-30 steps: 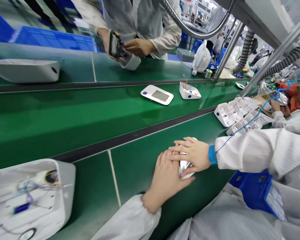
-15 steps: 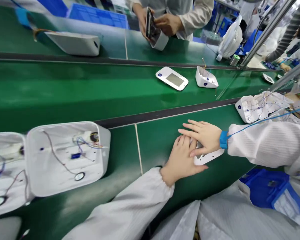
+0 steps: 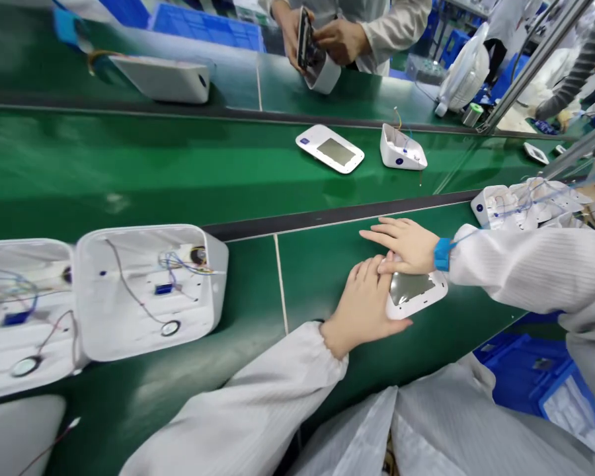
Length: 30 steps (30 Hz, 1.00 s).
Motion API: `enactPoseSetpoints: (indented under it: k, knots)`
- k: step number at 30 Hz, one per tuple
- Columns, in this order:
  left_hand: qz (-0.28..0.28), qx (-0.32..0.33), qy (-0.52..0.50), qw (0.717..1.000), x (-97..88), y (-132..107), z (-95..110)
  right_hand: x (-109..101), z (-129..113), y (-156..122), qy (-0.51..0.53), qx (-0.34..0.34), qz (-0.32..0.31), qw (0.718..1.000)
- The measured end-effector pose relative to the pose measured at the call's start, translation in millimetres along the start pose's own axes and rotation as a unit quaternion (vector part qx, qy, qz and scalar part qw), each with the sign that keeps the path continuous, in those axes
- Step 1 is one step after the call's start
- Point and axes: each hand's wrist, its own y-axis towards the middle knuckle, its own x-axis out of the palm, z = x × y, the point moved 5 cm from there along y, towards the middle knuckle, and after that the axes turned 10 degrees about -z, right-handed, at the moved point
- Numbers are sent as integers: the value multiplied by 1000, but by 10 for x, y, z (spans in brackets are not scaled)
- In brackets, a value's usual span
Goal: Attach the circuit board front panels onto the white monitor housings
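A white front panel (image 3: 419,305) with a grey display window lies on the green bench before me. Around its left end is my left hand (image 3: 361,301), thumb along the near edge and fingers reaching to the far left corner, holding it. My right hand (image 3: 406,246), with a blue wrist strap (image 3: 443,254), lies across the panel's far edge. Its fingers are stretched out and apart, and its thumb is beside the left fingertips. Part of the panel is hidden under both hands.
Open white housings (image 3: 151,291) with wires stand at left; more white housings (image 3: 508,201) are at right. Beyond the dark rail (image 3: 322,219) lie another panel (image 3: 330,149) and a small housing (image 3: 403,147). Across, a person's hands (image 3: 340,43) hold a device. A blue bin (image 3: 530,370) is at lower right.
My right hand has shifted toward the panel's far edge, uncovering more of the display window. My left hand stays at the panel's left end. The view has shifted slightly.
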Motion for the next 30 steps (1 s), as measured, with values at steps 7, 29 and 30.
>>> enactPoseSetpoints:
  k: [7, 29, 30]
  knots:
    - [-22, -19, 4, 1000, -55, 39, 19, -17, 71, 15, 55, 73, -7, 996]
    - [-10, -35, -10, 999, -86, 19, 69, -48, 258, 92, 99, 176, 91, 975]
    - [-4, -37, -14, 999, -85, 20, 68, -62, 256, 42, 111, 165, 128, 972]
